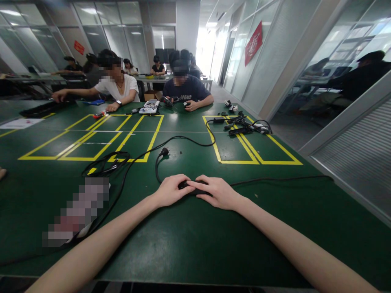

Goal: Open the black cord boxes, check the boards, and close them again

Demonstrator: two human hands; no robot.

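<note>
A black power adapter (pixel 200 188) lies at the near middle of the green table, with both hands on it. My left hand (pixel 171 190) grips its left end, fingers closed about it. From the other side my right hand (pixel 220 193) closes on the right end, and its fingertips reach over towards the left fingers. A short cord curves from behind my left hand up to a black plug (pixel 165 151). Out of the right side a thin cable (pixel 281 179) runs across the table. The hands hide much of the adapter.
Yellow tape outlines (pixel 240 162) mark the table. Tangled black adapters and cables (pixel 241 124) lie at the back right. A coiled cable (pixel 122 156) and a blurred-out flat object (pixel 77 211) lie on the left. Two people sit across the table, their hands on other things.
</note>
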